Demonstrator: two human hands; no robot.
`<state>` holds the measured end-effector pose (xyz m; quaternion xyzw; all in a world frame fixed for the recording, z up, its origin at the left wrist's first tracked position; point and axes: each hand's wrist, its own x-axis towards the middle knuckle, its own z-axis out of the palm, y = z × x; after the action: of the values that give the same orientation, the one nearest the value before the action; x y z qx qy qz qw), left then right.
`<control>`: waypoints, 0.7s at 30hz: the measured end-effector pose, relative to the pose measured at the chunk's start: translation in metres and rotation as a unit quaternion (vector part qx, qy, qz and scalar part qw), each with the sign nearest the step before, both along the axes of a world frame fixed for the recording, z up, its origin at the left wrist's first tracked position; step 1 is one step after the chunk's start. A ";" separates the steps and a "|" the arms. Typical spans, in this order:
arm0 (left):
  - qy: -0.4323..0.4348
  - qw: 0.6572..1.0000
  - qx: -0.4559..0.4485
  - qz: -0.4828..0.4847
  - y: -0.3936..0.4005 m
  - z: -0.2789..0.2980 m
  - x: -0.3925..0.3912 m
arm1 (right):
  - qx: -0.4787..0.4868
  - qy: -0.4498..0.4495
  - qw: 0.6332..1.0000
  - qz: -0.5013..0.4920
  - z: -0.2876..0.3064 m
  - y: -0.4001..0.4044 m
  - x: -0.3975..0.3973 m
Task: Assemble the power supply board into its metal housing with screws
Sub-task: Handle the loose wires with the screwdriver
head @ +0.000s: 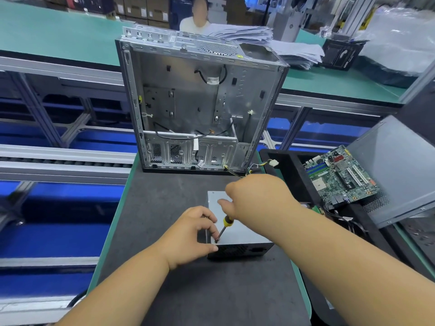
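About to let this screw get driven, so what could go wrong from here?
The screwdriver tip sits at the housing's near-left corner, right beside the left hand's fingertips; a slip could jab them. The shaft leans, so it may cam out. The right hand hides the handle top.

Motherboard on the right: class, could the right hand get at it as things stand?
Probably not at once: the right hand grips the screwdriver on the power supply housing. The motherboard itself lies uncovered.

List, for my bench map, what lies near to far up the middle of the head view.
Left hand → screwdriver → power supply housing → open computer case → paper stack.
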<state>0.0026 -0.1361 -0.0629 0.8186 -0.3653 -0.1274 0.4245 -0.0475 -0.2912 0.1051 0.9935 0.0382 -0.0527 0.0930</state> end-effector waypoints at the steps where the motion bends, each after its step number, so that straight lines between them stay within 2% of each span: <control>1: -0.002 1.000 -0.001 0.002 -0.001 0.000 0.000 | -0.028 -0.010 1.000 -0.011 -0.002 0.001 0.001; 3: -0.004 1.000 -0.005 0.007 -0.001 0.000 -0.001 | -0.044 -0.023 0.999 -0.016 -0.004 0.004 0.001; 6: 0.006 1.000 -0.018 0.010 -0.001 0.000 -0.002 | 0.015 -0.025 1.000 0.008 -0.002 0.005 -0.004; 11: 0.019 1.000 -0.018 0.012 -0.001 -0.001 -0.002 | 0.128 0.078 0.988 0.029 0.011 -0.001 -0.010; 21: 0.018 1.000 -0.008 0.019 0.000 -0.003 -0.002 | 0.041 0.062 0.994 0.074 0.009 -0.004 -0.005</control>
<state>0.0010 -0.1359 -0.0663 0.8198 -0.3425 -0.1312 0.4398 -0.0527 -0.2949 0.1136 0.9858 0.1193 -0.1057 0.0530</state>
